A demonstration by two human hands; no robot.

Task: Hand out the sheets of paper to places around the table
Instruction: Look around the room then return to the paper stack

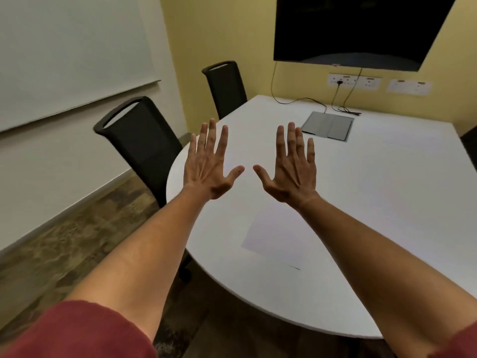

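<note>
A pale sheet or thin stack of paper (277, 233) lies flat on the white table (387, 202), near its rounded near end; I cannot tell how many sheets it holds. Both my arms stretch out over it. My left hand (209, 166) and my right hand (290, 169) hover above the tabletop beyond the paper, backs up, fingers spread wide, thumbs pointing at each other. Neither hand holds anything. My right forearm hides the paper's right edge.
Two black chairs (144, 143) (227, 86) stand along the table's left side. A grey cable hatch (327, 125) is set in the tabletop, with cables (343, 108) running to wall sockets (353, 81) under a dark screen (356, 29). A whiteboard (64, 52) hangs on the left wall.
</note>
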